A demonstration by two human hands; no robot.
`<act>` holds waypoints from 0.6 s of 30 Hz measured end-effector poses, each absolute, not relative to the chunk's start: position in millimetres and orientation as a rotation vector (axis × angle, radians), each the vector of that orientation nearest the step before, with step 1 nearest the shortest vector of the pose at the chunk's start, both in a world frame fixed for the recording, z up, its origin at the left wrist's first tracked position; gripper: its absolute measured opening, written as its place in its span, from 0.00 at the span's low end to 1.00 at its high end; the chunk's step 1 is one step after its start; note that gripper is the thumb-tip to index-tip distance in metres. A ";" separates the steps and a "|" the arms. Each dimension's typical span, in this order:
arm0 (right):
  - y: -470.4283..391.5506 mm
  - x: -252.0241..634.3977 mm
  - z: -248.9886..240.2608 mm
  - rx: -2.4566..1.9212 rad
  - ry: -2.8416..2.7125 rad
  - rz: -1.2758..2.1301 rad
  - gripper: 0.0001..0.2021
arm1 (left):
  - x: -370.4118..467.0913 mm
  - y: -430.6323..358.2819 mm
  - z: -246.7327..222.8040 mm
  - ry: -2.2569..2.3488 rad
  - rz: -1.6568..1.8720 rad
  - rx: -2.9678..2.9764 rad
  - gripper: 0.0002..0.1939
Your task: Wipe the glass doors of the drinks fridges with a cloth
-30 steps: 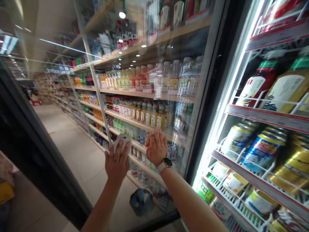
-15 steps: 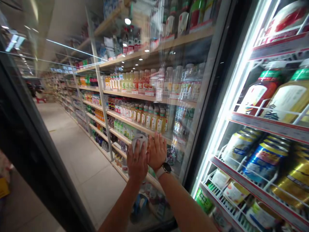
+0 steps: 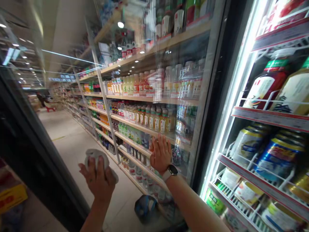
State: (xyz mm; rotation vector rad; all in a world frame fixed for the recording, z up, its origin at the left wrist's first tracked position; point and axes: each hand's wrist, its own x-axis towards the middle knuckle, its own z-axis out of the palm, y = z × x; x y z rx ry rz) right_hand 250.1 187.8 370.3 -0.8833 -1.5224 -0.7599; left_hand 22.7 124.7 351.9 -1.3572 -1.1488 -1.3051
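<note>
My left hand (image 3: 100,185) holds a crumpled grey-white cloth (image 3: 96,152) against the see-through glass door (image 3: 74,174), with its fingers spread over the cloth. To the right, my right hand (image 3: 161,156) rests flat on the same glass, fingers stretched out and nothing in them. A watch with a dark face (image 3: 172,170) is on the right wrist. The two hands are well apart. Most of the cloth under the left palm is hidden.
A lit cooler with wire shelves (image 3: 270,117) of bottles and cans stands at the right. Through the glass I see long shelves of drinks (image 3: 145,129) and a tiled aisle (image 3: 65,141). The door's dark frame (image 3: 41,154) crosses the left side.
My left hand has moved left and slightly down across the glass with the cloth, away from my right hand. The right hand stays on the glass; the view has shifted slightly.
</note>
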 end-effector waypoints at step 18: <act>188.6 250.0 368.7 -0.918 -1.547 -0.817 0.29 | 74.5 139.8 363.9 -0.955 -1.067 -1.525 0.32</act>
